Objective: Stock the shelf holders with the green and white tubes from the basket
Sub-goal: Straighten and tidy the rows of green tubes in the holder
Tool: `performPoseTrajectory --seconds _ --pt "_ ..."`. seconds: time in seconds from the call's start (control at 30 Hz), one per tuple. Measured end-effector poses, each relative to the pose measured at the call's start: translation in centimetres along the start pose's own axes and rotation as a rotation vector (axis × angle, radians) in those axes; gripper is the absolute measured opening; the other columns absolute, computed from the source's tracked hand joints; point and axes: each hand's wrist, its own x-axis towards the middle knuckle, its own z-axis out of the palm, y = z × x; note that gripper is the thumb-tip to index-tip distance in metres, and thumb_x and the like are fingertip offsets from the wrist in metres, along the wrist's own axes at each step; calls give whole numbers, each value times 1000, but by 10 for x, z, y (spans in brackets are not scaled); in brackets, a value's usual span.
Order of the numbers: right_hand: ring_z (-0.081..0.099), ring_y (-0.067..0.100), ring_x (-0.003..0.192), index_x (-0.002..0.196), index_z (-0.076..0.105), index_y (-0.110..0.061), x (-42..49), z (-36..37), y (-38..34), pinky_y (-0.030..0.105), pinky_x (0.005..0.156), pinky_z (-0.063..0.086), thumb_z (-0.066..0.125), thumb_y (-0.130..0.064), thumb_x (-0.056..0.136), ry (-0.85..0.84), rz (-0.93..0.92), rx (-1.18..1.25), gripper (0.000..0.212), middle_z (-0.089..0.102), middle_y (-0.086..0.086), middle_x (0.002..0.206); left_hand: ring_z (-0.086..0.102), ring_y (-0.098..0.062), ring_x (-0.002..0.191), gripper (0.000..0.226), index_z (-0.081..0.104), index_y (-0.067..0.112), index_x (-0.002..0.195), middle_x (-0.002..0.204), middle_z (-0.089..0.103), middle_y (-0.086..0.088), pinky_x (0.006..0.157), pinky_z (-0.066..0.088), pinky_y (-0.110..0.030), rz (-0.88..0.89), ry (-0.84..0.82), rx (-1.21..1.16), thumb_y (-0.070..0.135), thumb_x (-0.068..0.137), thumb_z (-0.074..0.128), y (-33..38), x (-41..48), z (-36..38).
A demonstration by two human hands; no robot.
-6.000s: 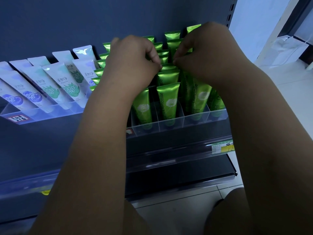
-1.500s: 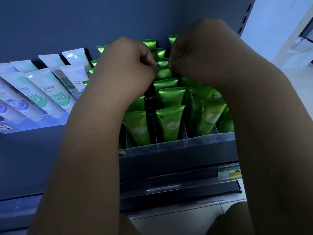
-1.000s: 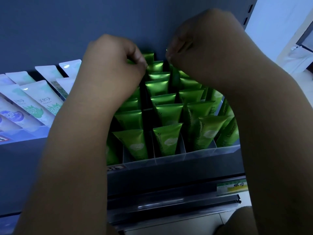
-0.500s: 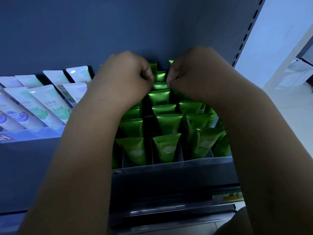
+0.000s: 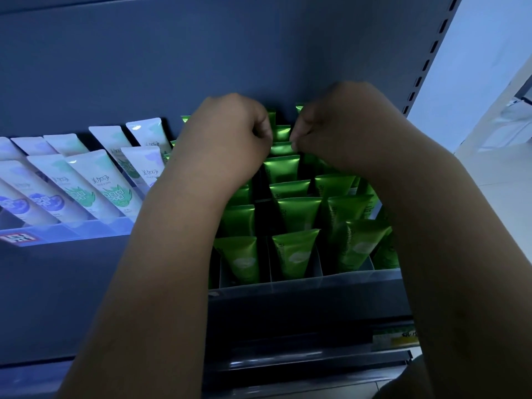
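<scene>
Green glossy plastic tubes point(image 5: 296, 251) nearly filled the clear divided shelf holder point(image 5: 331, 279); at its back, left hand point(image 5: 227, 139) and right hand point(image 5: 339, 131) pinched one tube's crimped top; little seemed left.

Blue back panel point(image 5: 201, 53); price label point(image 5: 395, 338) below.

Obstacles: green tubes point(image 5: 296, 251) packed in rows; white tubes point(image 5: 100, 191) leftward; back panel point(image 5: 230, 53) behind; holder wall point(image 5: 331, 282) in front. Free room: air above tube tops.
</scene>
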Motion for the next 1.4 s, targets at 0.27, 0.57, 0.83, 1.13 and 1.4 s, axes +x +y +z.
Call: performPoseTrajectory --seconds 0.27,0.57,0.83,1.13,1.4 --pt "65 24 93 88 78 -19 2 3 1 40 82 57 59 -26 89 4 16 18 20 71 2 92 48 -4 61 12 75 26 81 62 53 13 62 40 -28 -21 0 -32 20 88 67 -3 2 4" --pt "66 21 98 93 79 -19 9 -6 -1 37 88 55 57 -23 90 50 1 57 23 73 2 96 48 -2 61 14 76 26 81 63 54 13 60 36 -26 -38 19 -69 20 88 66 -9 15 -1" --pt "68 19 95 81 75 -34 27 0 4 39 87 58 62 -26 81 33 49 64 15 72 -5 95 64 -21 91 15 73 30 83 94 72 4 75 49 -30 -38 -72 -3 17 87 67 -8 30 5" --pt "66 20 93 79 74 -36 30 4 4 41 85 58 61 -26 78 38 67 98 16 68 -6 93 64 -22 94 24 65 37 77 101 71 5 81 54 -35 -54 -58 8 15 84 69 -13 30 8" --pt "67 17 92 81 75 -31 32 9 3 41 83 59 60 -22 79 25 53 64 18 70 -5 90 63 -23 88 24 65 34 74 89 69 2 75 53 -33 -55 -36 8 12 83 67 -13 31 12"
